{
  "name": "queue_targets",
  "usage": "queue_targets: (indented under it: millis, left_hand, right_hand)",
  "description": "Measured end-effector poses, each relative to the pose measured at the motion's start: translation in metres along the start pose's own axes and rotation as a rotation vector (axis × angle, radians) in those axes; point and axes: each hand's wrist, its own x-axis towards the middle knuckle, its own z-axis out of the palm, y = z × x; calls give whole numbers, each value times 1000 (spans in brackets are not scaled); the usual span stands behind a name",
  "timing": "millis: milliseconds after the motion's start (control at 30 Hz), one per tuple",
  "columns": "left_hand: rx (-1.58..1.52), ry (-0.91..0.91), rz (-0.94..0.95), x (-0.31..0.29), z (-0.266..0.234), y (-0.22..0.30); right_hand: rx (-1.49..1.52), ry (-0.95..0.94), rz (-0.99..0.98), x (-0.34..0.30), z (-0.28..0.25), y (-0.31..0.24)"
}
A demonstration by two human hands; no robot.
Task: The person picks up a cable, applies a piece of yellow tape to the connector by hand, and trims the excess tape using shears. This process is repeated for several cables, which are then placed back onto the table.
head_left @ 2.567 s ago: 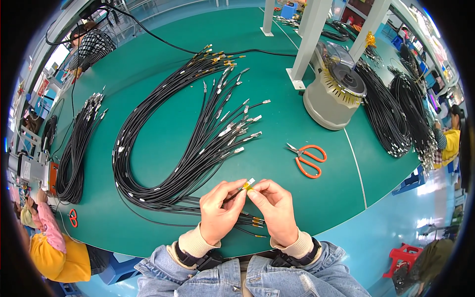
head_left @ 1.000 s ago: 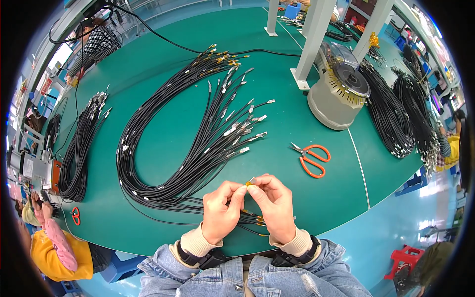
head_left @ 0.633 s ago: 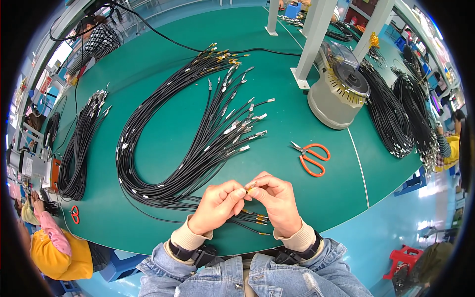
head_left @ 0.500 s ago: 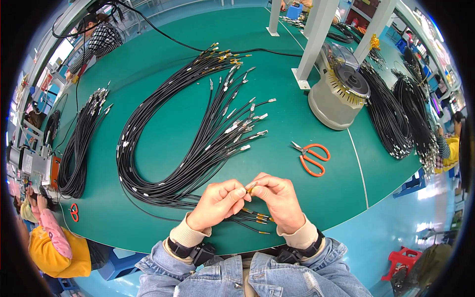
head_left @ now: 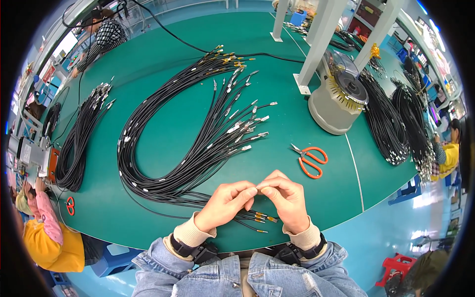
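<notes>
My left hand (head_left: pixel 229 203) and my right hand (head_left: pixel 287 200) meet fingertip to fingertip above the near part of the green table (head_left: pixel 168 126). Both are closed in a pinch; whatever lies between the fingertips is too small and covered to make out. Under and beside my left hand stick out several black cable ends with gold-coloured terminals (head_left: pixel 260 216). They run out of the big curved bundle of black cables (head_left: pixel 126 143), whose other ends carry silvery and gold-coloured terminals. To the right of my hands lies a pair of orange-handled scissors (head_left: pixel 311 162).
A round grey machine (head_left: pixel 329 115) stands beside a white post (head_left: pixel 316 47) at the right. More black cable bundles lie left (head_left: pixel 78 141) and far right (head_left: pixel 387 124). Small orange scissors (head_left: pixel 70 206) rest near a person in yellow (head_left: pixel 52 247). A red stool (head_left: pixel 397 269) stands on the floor.
The small gold-coloured piece seen between my fingertips no longer shows. Both hands have shifted slightly right, still pinched together. The view has tilted a little; the cables and scissors lie as before.
</notes>
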Motion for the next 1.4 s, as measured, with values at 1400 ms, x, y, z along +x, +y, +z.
queue_targets:
  millis: [1400]
  left_hand:
    - [1143, 761, 372, -16, -71, -12]
  right_hand:
    - [-578, -143, 139, -26, -4, -20]
